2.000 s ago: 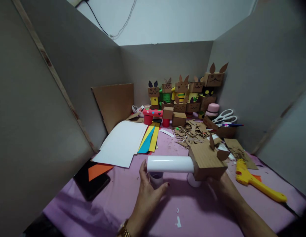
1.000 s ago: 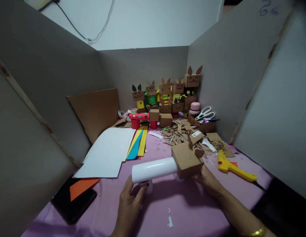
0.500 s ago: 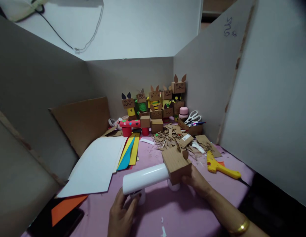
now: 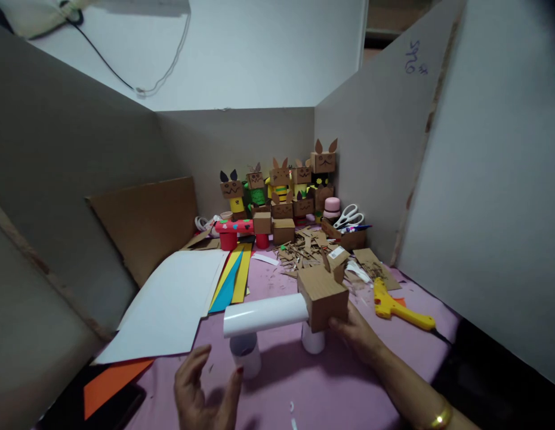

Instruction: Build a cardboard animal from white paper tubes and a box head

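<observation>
White, glossy and nearly level, the tube (image 4: pixel 265 315) serves as the landmark; all places are given from it. At its right end it meets a brown cardboard box (image 4: pixel 324 298) with cardboard ears (image 4: pixel 338 273) on the far side. Beneath its left end stands a short white roll (image 4: pixel 247 358); beneath its right end, close to the box, stands a second white roll (image 4: pixel 313 341). Whether either is fixed to it cannot be told.

Change: half a second earlier the left hand (image 4: pixel 203 391) was about the left-end roll; its fingers are now spread and drawn toward the viewer, so this grip holds nothing, though contact at the thumb tip is unclear. The tube also lies less slanted than before. Consequence, as judged: the left end appears to rest on its roll without that hand, and steadying falls to the right hand (image 4: pixel 357 333), whose grip clasps the lower right of the box.

Surroundings: on the desk (image 4: pixel 344 394), a yellow glue gun (image 4: pixel 403 307) lies right of the tube, cardboard scraps (image 4: pixel 308 248) beyond it, and white sheets (image 4: pixel 170 304) and yellow strips (image 4: pixel 242 276) beyond its left end.
</observation>
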The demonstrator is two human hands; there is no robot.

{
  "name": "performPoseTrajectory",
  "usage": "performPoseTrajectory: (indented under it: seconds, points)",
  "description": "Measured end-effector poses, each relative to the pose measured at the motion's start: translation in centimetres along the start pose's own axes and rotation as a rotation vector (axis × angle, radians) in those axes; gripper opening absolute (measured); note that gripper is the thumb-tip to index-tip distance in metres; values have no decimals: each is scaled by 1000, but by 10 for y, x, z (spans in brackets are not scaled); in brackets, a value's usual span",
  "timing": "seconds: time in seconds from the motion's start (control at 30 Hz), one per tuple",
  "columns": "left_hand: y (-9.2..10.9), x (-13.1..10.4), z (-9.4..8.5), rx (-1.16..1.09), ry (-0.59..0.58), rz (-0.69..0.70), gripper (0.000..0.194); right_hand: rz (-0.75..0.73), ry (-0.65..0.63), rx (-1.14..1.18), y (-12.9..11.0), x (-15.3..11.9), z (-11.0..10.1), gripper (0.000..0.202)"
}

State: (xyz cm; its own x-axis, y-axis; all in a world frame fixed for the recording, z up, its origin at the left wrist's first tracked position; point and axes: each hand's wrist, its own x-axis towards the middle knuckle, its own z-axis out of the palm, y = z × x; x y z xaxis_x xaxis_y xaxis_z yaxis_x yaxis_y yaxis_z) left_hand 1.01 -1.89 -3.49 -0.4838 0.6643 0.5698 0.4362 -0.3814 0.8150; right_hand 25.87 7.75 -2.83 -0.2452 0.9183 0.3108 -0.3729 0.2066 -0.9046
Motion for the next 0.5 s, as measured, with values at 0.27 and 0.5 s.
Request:
performPoseTrajectory:
  seconds: [0.27, 0.5]
  points:
    - [31, -45, 71, -438, -188, -589, 41, -52, 60, -54, 7, -5, -5, 52]
    - [18, -38, 105, -679, -122, -1106, 29, -28, 24, -148, 9, -7, -10, 62]
